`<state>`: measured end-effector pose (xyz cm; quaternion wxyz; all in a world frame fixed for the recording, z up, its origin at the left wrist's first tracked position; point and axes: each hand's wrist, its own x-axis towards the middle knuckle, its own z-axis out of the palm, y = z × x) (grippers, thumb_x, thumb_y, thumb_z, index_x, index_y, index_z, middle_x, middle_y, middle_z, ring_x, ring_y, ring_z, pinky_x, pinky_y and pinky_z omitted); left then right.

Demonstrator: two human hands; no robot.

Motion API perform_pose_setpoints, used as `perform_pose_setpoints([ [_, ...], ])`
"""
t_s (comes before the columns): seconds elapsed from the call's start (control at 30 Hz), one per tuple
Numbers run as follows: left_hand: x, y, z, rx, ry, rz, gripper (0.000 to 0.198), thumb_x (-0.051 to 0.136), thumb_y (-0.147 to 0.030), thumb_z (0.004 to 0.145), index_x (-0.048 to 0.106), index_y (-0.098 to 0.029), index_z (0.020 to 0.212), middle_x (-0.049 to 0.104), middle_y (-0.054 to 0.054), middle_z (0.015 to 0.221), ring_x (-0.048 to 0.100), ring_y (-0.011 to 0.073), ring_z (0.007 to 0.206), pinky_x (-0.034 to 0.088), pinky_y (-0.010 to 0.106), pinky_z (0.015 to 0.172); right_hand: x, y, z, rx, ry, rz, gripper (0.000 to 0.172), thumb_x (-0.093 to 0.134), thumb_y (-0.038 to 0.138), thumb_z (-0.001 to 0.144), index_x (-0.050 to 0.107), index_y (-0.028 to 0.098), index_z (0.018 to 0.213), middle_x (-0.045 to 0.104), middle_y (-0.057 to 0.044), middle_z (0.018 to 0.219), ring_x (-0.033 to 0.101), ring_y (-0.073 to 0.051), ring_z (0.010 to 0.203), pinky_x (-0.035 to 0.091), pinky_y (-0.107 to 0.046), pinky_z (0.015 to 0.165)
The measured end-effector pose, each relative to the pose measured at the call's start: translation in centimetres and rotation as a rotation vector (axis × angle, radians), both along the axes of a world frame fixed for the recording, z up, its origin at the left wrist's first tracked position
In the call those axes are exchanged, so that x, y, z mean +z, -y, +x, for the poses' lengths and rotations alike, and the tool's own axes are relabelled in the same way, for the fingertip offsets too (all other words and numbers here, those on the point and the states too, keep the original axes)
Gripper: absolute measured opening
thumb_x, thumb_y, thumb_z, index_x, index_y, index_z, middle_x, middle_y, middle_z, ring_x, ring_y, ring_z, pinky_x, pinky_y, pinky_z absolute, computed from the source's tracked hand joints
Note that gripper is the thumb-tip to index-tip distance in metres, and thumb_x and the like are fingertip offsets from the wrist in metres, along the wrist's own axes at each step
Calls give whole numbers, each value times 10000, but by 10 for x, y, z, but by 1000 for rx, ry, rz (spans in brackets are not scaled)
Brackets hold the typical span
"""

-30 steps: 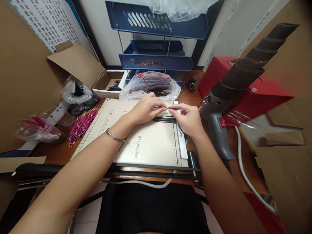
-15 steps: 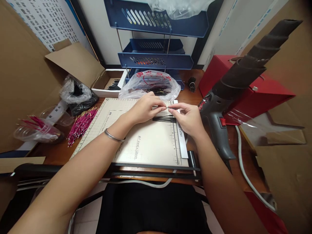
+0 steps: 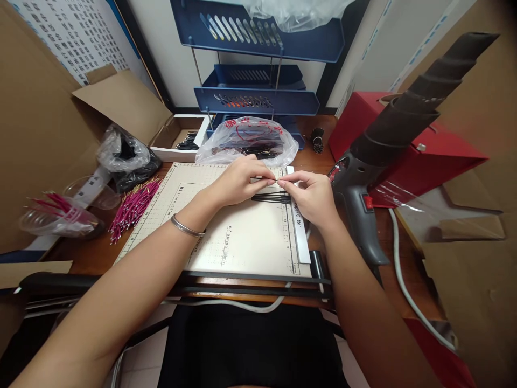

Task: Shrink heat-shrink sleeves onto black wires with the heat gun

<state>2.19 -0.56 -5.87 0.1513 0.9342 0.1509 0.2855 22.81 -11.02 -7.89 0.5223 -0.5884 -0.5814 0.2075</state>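
Observation:
Over the top right of a cream paper cutter board (image 3: 246,245), my left hand (image 3: 238,180) and my right hand (image 3: 313,196) almost meet. My left thumb and fingers pinch a thin black wire. A small gold-coloured end (image 3: 277,180) shows between the two hands, and my right thumb and forefinger close on it. Just below my fingertips several thin black wires (image 3: 270,198) lie side by side on the board. They reach the white strip (image 3: 299,237) along its right side. My fingers hide most of the wire they hold.
A grey heat gun (image 3: 359,188) stands upright at right, before a red box (image 3: 436,143). Magenta wires (image 3: 135,210) lie left of the board; a plastic cup (image 3: 60,221) holds more. Behind are a plastic bag (image 3: 246,140), an open carton (image 3: 161,153) and blue trays (image 3: 256,99).
A gold-coloured end now shows between my fingertips, where a dark piece showed before. Both hands keep nearly the same place; the whole view has shifted very slightly.

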Motion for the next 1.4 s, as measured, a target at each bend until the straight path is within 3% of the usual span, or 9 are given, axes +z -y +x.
perform_pose_setpoints([
  [0.27, 5, 3, -3, -32, 52, -47, 215, 658, -309, 1064, 837, -212, 995, 818, 60, 905, 715, 202, 852, 506, 346, 850, 2, 3, -8, -24, -4, 52, 129, 835, 309, 853, 899, 201, 884, 774, -23, 739, 545, -128, 614, 429, -312, 671],
  [0.53, 4, 5, -1, -52, 82, -107, 184, 668, -254, 1041, 835, -200, 983, 831, 54, 909, 728, 188, 848, 519, 321, 841, 5, 4, -10, -42, -11, 30, 116, 830, 294, 842, 887, 196, 869, 751, -10, 710, 498, -116, 593, 416, -311, 670],
  [0.8, 11, 6, -5, 7, 108, -322, 194, 785, -358, 976, 879, -193, 935, 846, 61, 888, 756, 188, 839, 563, 297, 806, 8, 5, -8, -23, -71, 6, 196, 816, 372, 808, 870, 186, 838, 717, -9, 669, 440, -112, 561, 326, -314, 608],
  [1.0, 10, 0, -7, 12, 156, -593, 411, 903, -591, 868, 872, -181, 843, 848, 90, 858, 777, 214, 837, 610, 308, 777, 5, 4, -3, 28, -183, -4, 212, 836, 397, 774, 846, 192, 828, 780, -44, 769, 593, -160, 671, 447, -337, 690],
  [1.4, 16, 8, -6, 32, 195, -609, 454, 876, -608, 891, 838, -168, 789, 829, 91, 807, 755, 191, 771, 604, 298, 754, 14, 5, -2, 60, -311, 9, 218, 866, 399, 693, 813, 196, 753, 766, -50, 739, 668, -185, 699, 524, -342, 693],
])
